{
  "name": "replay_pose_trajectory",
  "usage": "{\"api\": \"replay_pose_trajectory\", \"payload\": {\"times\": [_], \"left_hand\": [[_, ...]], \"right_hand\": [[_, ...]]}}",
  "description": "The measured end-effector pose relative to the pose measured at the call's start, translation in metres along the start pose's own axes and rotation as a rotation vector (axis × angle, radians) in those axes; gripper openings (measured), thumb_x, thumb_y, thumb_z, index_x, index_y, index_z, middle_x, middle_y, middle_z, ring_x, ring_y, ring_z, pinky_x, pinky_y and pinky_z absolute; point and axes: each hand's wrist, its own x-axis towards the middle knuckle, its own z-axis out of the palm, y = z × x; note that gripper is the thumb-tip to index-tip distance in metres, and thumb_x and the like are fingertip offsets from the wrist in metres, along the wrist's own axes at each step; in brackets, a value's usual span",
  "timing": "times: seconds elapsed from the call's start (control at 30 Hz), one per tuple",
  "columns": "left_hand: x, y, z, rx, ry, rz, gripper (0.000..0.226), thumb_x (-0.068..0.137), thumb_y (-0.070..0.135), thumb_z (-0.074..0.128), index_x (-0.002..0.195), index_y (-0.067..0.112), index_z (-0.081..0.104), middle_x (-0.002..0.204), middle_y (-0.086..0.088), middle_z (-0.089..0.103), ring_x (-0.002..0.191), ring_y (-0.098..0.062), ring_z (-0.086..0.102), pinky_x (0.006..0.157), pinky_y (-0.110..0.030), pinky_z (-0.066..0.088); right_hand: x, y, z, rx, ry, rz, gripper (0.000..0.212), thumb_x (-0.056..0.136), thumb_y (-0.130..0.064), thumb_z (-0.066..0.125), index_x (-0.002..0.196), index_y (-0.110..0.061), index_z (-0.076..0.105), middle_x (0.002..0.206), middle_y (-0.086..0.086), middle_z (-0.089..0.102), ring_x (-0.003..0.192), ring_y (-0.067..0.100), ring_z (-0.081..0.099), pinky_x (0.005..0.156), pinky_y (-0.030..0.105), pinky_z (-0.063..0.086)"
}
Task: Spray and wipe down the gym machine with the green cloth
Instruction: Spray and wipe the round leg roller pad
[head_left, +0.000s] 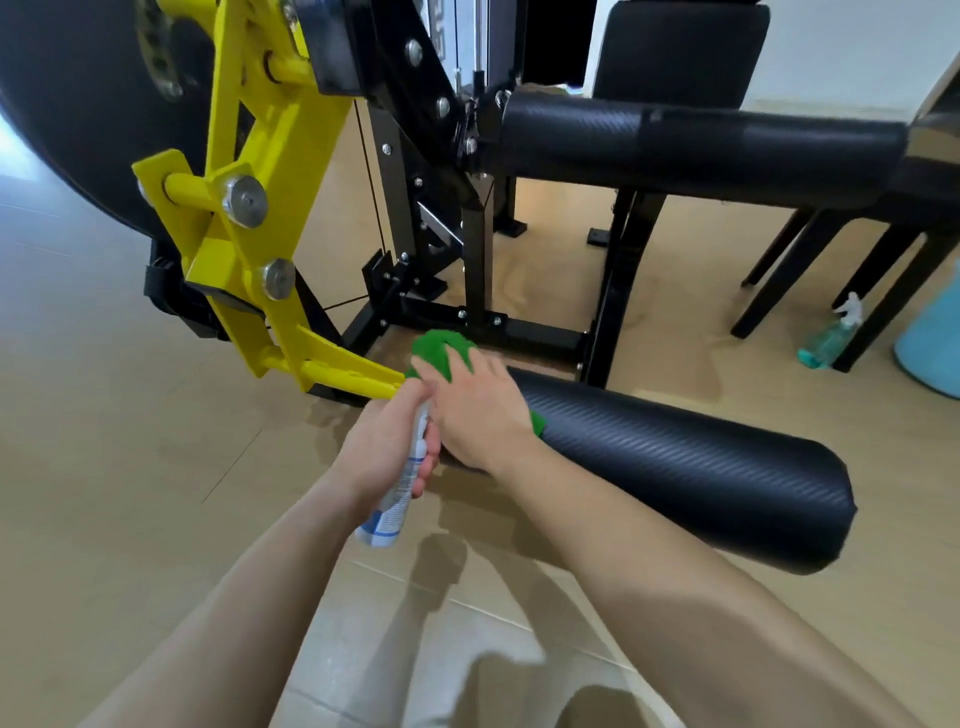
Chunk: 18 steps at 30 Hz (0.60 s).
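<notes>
Where the black ribbed foam roller pad (675, 462) at the foot of the gym machine (478, 249) meets the yellow painted steel lever arm (249, 218), the green cloth (441, 347) is found bunched against the pad's near end. It is pressed there by the right hand (470, 408), whose fingers are spread over it, not curled round it. This hold is judged to suit wiping the rounded end of the pad. The white spray bottle with blue-printed label (392, 506) is gripped in the left hand (387, 441), with the fingers wrapped about its body. Its top end is directed at the cloth, just beside the right hand, presumably so that fluid lands directly ahead of the wipe. Whether the nozzle is being pressed cannot be told. A second, clear spray bottle of bluish liquid (830, 340) is noted on the pale floor (104, 467), well apart to the right.
</notes>
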Motion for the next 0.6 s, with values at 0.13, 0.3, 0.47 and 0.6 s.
{"api": "replay_pose_trajectory", "payload": {"times": [0.13,0.3,0.47,0.6], "left_hand": [[-0.001,0.032,0.029,-0.059,-0.006,-0.04,0.061,0.097,0.053,0.048,0.054,0.009,0.05,0.048,-0.012,0.042,0.041,-0.024,0.036,0.047,-0.029,0.035],[-0.028,0.109,0.072,-0.119,-0.02,-0.126,0.061,0.101,0.05,0.049,0.055,0.01,0.05,0.05,-0.009,0.04,0.042,-0.022,0.034,0.047,-0.028,0.033],[-0.056,0.209,0.099,-0.118,-0.015,-0.174,0.062,0.1,0.055,0.052,0.053,0.014,0.051,0.052,-0.009,0.043,0.043,-0.021,0.038,0.046,-0.028,0.037],[-0.07,0.271,0.113,-0.189,0.052,-0.193,0.063,0.102,0.053,0.051,0.055,0.011,0.05,0.051,-0.008,0.044,0.043,-0.019,0.04,0.045,-0.027,0.037]], "right_hand": [[-0.058,0.053,-0.003,-0.007,0.011,-0.041,0.052,0.102,-0.037,0.043,0.153,-0.027,0.036,0.142,0.012,0.055,0.127,0.036,0.049,0.109,0.045,0.04],[-0.162,0.14,-0.055,0.215,-0.279,0.294,0.068,0.094,-0.011,0.063,0.153,-0.037,0.04,0.147,0.008,0.052,0.13,0.031,0.052,0.102,0.038,0.049],[-0.169,0.175,-0.186,0.677,-0.216,0.736,0.053,0.107,-0.025,0.047,0.157,-0.032,0.031,0.145,0.007,0.054,0.114,0.024,0.058,0.093,0.029,0.042],[-0.145,0.198,-0.263,0.974,-0.07,0.928,0.073,0.098,-0.024,0.065,0.158,-0.016,0.024,0.143,0.006,0.054,0.13,0.025,0.053,0.11,0.034,0.037]]}}
